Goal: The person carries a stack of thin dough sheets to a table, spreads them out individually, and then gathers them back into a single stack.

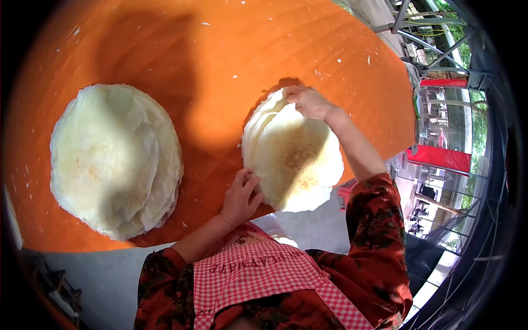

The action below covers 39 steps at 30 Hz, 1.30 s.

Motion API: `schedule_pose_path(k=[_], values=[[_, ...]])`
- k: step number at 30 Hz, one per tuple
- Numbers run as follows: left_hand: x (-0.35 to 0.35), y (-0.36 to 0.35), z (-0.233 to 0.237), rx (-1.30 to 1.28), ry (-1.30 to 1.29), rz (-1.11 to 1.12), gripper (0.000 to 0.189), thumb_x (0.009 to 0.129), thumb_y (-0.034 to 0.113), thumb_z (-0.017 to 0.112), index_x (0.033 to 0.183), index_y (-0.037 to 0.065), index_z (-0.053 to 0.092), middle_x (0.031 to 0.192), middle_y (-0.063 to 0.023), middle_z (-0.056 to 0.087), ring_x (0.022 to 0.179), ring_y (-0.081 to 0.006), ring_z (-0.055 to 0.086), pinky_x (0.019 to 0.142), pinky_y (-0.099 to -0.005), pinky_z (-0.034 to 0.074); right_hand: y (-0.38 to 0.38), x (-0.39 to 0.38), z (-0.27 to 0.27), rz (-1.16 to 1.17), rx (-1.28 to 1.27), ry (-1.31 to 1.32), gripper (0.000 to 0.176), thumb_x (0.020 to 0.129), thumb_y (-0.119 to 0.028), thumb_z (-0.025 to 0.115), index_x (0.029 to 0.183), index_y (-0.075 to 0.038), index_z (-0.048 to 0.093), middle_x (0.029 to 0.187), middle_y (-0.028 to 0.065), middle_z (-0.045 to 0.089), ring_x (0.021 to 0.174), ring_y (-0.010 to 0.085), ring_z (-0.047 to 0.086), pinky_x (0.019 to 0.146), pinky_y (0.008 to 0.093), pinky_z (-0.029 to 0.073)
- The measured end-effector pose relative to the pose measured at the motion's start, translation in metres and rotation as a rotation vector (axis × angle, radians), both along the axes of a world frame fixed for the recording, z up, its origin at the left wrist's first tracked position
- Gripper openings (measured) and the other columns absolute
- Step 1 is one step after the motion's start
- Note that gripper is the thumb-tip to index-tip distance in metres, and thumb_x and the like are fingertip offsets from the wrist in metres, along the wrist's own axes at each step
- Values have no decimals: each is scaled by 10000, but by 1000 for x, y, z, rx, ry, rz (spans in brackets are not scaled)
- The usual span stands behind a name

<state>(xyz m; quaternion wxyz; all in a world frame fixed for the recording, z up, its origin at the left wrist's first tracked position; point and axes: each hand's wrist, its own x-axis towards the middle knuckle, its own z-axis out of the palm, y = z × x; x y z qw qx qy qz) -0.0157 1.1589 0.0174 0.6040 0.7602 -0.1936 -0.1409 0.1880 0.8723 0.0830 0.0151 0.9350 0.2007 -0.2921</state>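
Note:
A small stack of round, pale flatbreads [291, 148] lies near the table's front edge, its lower end reaching past that edge. The top one has a browned patch in its middle. My right hand [309, 103] is at the far rim of this stack, fingers closed on the edge of a flatbread. At the near left rim is my left hand [241, 195], its fingers bent and closed against the flatbread edge; the fingertips are partly hidden. A thicker pile of flatbreads [104, 159] lies further left, apart from both hands.
The orange tabletop [264, 49] carries scattered pale crumbs. My checked apron [247, 269] is close to its front edge. Grey floor [313, 231] shows below the table. Metal framing and red panels [440, 158] stand at the right.

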Motion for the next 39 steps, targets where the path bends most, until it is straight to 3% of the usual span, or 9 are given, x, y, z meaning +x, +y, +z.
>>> schedule_pose_path(k=[9,12,15,18,21,24,30,34,39], values=[[9,-1,-7,-51,-54,75,319,740,69,685,1037,53,570,1196,-162,451,968,-331,577,790,-383,511,9,1,0,-218,68,13,269,773,15,520,987,-119,613,1135,38,548,1191,252,445,1025,410,330],[11,2,-3,-60,25,70,343,728,35,696,1049,35,576,1185,-167,459,1033,-325,543,857,-366,479,-2,-3,20,-132,-136,98,269,732,6,571,975,-97,623,1061,69,621,1168,275,480,980,446,350],[22,9,3,-19,-55,195,373,719,48,686,1073,46,568,1205,-169,463,1070,-337,530,879,-390,475,-12,-22,65,-60,-65,73,240,718,-17,593,946,-75,639,1159,86,609,1182,290,476,1010,438,339],[45,3,-1,-18,-138,263,420,714,58,689,1112,50,556,1225,-171,464,1115,-344,500,924,-394,445,-24,-16,51,-273,85,21,318,693,-22,612,1004,-79,649,1244,83,570,1226,293,444,1060,406,317],[60,-8,-6,-42,-91,221,443,714,66,688,1131,45,541,1240,-176,458,1124,-353,492,935,-397,436,-32,7,2,-4,31,-149,415,692,-34,629,1105,-77,628,1303,84,524,1277,282,400,1097,376,292],[65,-10,-4,-36,-74,187,437,718,73,682,1129,32,539,1240,-180,457,1123,-357,490,930,-399,440,-30,16,-21,-62,74,-157,467,697,16,588,1128,-153,646,1296,12,511,1274,249,384,1051,390,330],[76,-15,-7,-38,-151,279,464,751,135,698,1162,13,521,1232,-182,459,1131,-359,484,956,-406,415,-26,8,4,15,95,-194,312,682,8,622,976,-90,662,1075,44,568,1083,254,468,949,378,400],[100,-20,11,96,-192,232,723,719,277,748,1308,28,412,1286,-208,460,1164,-374,465,1003,-437,354,-31,-13,26,59,237,-306,185,646,31,633,816,-40,619,859,49,570,884,264,505,840,359,440],[112,-39,43,182,-127,-52,984,656,355,783,1421,27,257,1244,-180,518,1161,-342,469,998,-456,318,-33,-52,69,37,318,-426,197,608,84,619,746,-49,574,795,36,553,806,256,500,782,360,437]])
